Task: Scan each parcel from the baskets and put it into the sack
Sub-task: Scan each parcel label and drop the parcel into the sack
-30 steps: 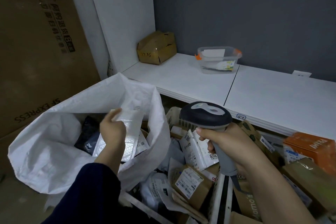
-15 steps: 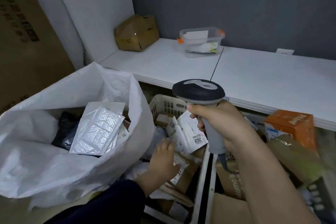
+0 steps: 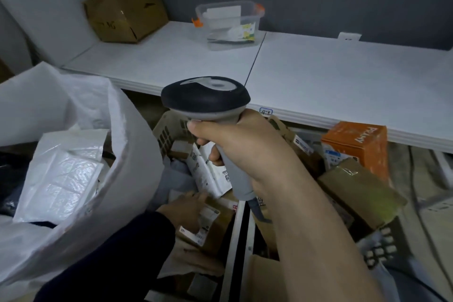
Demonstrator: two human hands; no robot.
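- Scanner (image 3: 206, 98), a grey handheld barcode reader with a dark domed head, fills the centre of the view. The right hand (image 3: 250, 152) has its fingers (image 3: 208, 130) clenched round the handle. One finger lies high under the head, likely on the trigger so a read can be fired at once.
- Its long axis runs roughly from 12 to 6 o'clock, head up, with the handle foot leaning a little toward 5. The reading window faces away and cannot be seen, so it probably looks forward and down at the parcels.
- Left hand (image 3: 186, 211), in a dark sleeve, reaches in from 7 o'clock. It rests on a small brown parcel (image 3: 213, 225) at 6 o'clock, just below the scanner. Its fingers (image 3: 196, 197) are blurred, so it cannot be told whether they grasp the parcel or only touch it.
- That parcel lies label upward in a beige basket (image 3: 166, 130). Its long axis seems to run from 8 toward 2 o'clock, and a white pouch (image 3: 208, 176) sits just beyond it.
- Sack (image 3: 132, 154), white and woven, stands open at 9 o'clock just beside the basket, likely so each scanned parcel has a short way to go. A bubble mailer (image 3: 61, 176) lies flat inside it.
- Second basket (image 3: 382, 247) sits at 4 o'clock among more boxes, with an orange box (image 3: 358, 144) at 3.
- White desk (image 3: 318, 76) spans 12 o'clock, carrying a cardboard box (image 3: 125, 12) at 11 and a clear tub (image 3: 230, 24) at 12.
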